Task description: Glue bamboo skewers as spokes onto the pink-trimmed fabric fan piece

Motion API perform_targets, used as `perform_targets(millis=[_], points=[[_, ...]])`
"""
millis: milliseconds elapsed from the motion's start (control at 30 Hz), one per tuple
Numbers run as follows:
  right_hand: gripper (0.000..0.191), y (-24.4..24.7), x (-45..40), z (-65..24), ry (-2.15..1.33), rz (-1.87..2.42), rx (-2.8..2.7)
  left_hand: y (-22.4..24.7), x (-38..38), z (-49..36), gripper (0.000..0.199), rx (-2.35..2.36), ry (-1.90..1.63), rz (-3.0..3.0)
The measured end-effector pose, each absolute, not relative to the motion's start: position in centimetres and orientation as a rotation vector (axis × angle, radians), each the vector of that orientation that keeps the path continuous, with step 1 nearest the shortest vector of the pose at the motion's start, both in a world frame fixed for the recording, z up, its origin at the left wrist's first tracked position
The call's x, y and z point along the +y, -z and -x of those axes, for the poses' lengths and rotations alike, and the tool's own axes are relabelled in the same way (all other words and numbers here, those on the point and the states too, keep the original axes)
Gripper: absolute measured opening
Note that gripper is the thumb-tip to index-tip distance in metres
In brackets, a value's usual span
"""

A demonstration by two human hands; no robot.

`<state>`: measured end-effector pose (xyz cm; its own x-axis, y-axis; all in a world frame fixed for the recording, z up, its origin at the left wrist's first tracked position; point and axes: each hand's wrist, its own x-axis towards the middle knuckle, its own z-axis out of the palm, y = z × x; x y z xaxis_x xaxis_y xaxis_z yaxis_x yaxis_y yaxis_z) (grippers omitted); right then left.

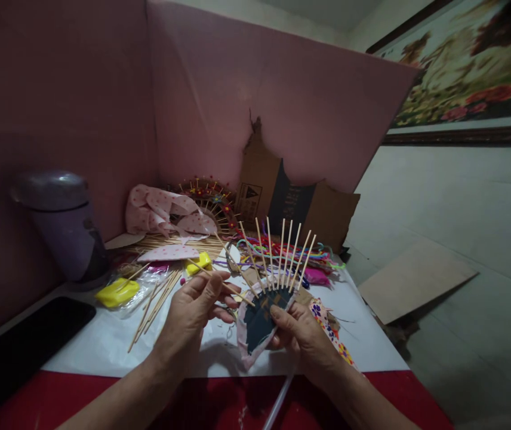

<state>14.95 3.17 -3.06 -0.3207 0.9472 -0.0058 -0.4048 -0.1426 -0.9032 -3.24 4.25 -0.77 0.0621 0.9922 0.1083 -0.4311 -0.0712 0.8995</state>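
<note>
A dark cardboard piece edged with pink cloth (262,319) is held over the front of the table, several thin wooden sticks (285,254) fanning up from its curved top edge. My right hand (302,334) grips its right side, thumb on the dark face. Between the thumb and fingers of my left hand (202,301) is a single wooden stick (231,289), slanting down to the right. That stick's lower end lies over the upper left of the dark piece. Whether the end touches the surface is not clear.
A purple tumbler (65,233) and a black phone (54,325) are at the left. Behind lie loose sticks (159,301), yellow packets (119,292), spotted pink cloth (157,209), coloured pipe cleaners (322,257) and torn cardboard (259,185). A clear tube (280,400) lies in front.
</note>
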Motion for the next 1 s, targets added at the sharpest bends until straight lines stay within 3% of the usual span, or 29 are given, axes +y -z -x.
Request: perform_targets(millis=[267, 1000], points=[[0.026, 3.33, 3.33, -14.91, -1.616, 0.84, -1.066, 1.75, 4.6, 3.07, 0.017, 0.85, -1.361, -1.113], [0.027, 3.6, 3.28, -14.9, -1.657, 0.812, -1.084, 1.12, 4.49, 2.69, 0.021, 0.982, -1.341, -1.067]])
